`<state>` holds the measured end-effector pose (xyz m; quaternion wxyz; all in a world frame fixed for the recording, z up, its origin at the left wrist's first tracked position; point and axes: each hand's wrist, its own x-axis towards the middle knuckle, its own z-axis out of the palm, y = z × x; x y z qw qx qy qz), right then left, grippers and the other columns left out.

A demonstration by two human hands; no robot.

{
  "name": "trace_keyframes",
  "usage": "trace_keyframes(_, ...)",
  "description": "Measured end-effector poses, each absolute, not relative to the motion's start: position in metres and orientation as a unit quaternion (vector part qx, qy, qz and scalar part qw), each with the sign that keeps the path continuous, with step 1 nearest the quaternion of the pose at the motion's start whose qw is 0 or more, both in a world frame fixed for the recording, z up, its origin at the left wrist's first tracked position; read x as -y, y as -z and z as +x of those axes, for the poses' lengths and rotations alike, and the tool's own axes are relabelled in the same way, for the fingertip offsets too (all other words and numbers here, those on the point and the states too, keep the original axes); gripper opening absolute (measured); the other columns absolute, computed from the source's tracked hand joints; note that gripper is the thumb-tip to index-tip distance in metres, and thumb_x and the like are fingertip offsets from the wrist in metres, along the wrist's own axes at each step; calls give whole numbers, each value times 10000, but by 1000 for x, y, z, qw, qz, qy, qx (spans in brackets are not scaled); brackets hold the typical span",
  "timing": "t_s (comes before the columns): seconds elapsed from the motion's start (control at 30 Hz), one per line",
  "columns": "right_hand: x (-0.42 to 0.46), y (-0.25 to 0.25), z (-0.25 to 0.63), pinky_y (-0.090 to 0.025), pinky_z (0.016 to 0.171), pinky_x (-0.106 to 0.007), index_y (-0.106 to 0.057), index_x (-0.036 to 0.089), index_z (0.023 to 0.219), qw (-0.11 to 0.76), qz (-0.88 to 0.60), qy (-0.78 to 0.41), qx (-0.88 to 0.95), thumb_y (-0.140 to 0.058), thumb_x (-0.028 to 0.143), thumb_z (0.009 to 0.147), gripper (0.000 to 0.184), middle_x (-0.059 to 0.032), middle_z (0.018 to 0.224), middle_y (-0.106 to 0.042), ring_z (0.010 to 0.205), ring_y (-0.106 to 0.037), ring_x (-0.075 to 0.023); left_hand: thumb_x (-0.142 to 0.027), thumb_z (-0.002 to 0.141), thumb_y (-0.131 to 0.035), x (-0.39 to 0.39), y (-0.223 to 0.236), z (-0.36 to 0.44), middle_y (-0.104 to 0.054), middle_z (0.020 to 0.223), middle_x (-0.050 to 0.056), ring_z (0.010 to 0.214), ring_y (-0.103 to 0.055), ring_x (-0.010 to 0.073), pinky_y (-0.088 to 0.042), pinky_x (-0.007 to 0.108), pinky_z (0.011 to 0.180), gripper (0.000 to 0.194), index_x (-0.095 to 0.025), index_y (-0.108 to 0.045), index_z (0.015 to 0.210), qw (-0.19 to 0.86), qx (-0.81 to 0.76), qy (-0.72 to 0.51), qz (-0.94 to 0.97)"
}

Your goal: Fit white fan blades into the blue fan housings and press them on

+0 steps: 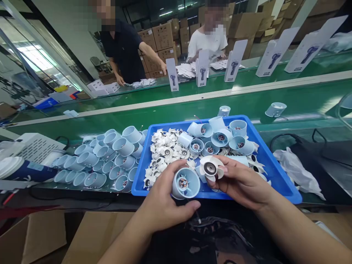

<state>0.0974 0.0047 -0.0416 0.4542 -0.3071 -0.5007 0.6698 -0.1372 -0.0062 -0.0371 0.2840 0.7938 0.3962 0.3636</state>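
My left hand [165, 200] grips a light blue fan housing [186, 183], its open end facing me and a copper motor coil visible inside. Just to the right, my right hand [242, 179] pinches a white fan blade [210, 168] by its edge, the dark round hub turned toward me. Housing and blade are close together but apart. Both hands are over the near edge of a blue tray [277, 176]. Inside it, loose white fan blades [167, 150] are heaped on the left, and several light blue housings [221, 137] lie on the right.
Stacked light blue housings [110, 154] stand left of the tray, beside a dark blue cup [27, 170]. A green conveyor [123, 117] runs behind, with white boxes [202, 69] along its far side. Two people work across it. A plastic bag [298, 168] lies at right.
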Motion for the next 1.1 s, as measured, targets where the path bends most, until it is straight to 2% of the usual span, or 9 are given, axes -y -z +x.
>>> trace_keyframes(0.13, 5, 34, 104, -508, 730, -176, -637, 195, 1078, 479, -314, -617, 539, -720, 326, 876, 254, -21, 919, -632, 801, -617, -111, -372, 815, -782, 1, 30, -115, -684, 1246, 108, 1144, -649, 285, -533, 459, 982, 595, -245, -513, 1331, 162, -380, -331, 849)
trace_keyframes(0.23, 16, 22, 108, -447, 855, -170, -649, 237, 1142, 471, -345, -426, 691, -610, 164, 934, 223, 20, 1072, -607, 969, -576, -87, -307, 856, -722, -3, 26, -102, -698, 1202, 105, 1121, -652, 258, -515, 451, 1002, 493, -213, -517, 1294, 121, -342, -330, 871)
trace_keyframes(0.33, 24, 14, 109, -429, 885, -235, -599, 223, 1176, 406, -378, -222, 802, -499, 140, 999, 219, 22, 1103, -565, 1008, -544, -103, -250, 868, -660, -4, 24, -96, -698, 1208, 116, 1114, -657, 254, -505, 464, 1018, 448, -190, -508, 1285, 99, -324, -325, 883)
trace_keyframes(0.47, 26, 12, 108, -438, 826, -313, -605, 210, 1154, 378, -392, -191, 817, -518, 107, 984, 217, -11, 1091, -526, 959, -537, -163, -217, 877, -611, -1, 25, -93, -700, 1197, 128, 1112, -660, 258, -516, 473, 1018, 419, -170, -500, 1278, 70, -320, -327, 887)
trace_keyframes(0.73, 7, 19, 95, -361, 680, -269, -681, 133, 847, 381, -371, -193, 825, -745, -25, 835, 171, -12, 840, -427, 777, -465, -150, -196, 912, -591, 8, 34, -89, -694, 1157, 109, 1103, -663, 244, -544, 447, 1002, 400, -210, -483, 1297, 21, -340, -393, 854)
trace_keyframes(0.8, 7, 16, 99, -396, 730, -287, -709, 153, 941, 390, -375, -193, 819, -735, 16, 867, 158, -24, 901, -441, 823, -485, -158, -213, 921, -597, 7, 35, -91, -690, 1169, 107, 1120, -658, 243, -541, 442, 1005, 391, -216, -489, 1297, 23, -349, -406, 844)
trace_keyframes(0.87, 13, 11, 106, -422, 754, -297, -723, 184, 988, 386, -368, -206, 821, -684, 182, 981, 39, -35, 949, -447, 851, -501, -160, -240, 925, -610, 3, 34, -94, -688, 1193, 105, 1142, -654, 249, -534, 447, 1014, 396, -224, -493, 1303, 39, -352, -405, 843)
trace_keyframes(1.0, 29, 3, 114, -489, 681, -244, -721, 242, 984, 387, -348, -197, 831, -407, 504, 1119, 431, -45, 982, -491, 850, -554, -139, -312, 894, -699, -1, 31, -101, -694, 1217, 95, 1147, -659, 261, -491, 489, 1063, 477, -252, -489, 1319, 54, -361, -399, 841)
trace_keyframes(1.1, 36, 9, 112, -553, 860, -491, -620, 256, 1295, 376, -374, -75, 845, -390, 573, 1095, 439, -113, 1364, -439, 1174, -521, -295, -330, 900, -699, -2, 29, -106, -679, 1265, 97, 1193, -639, 267, -412, 541, 1134, 530, -269, -454, 1366, 60, -341, -386, 855)
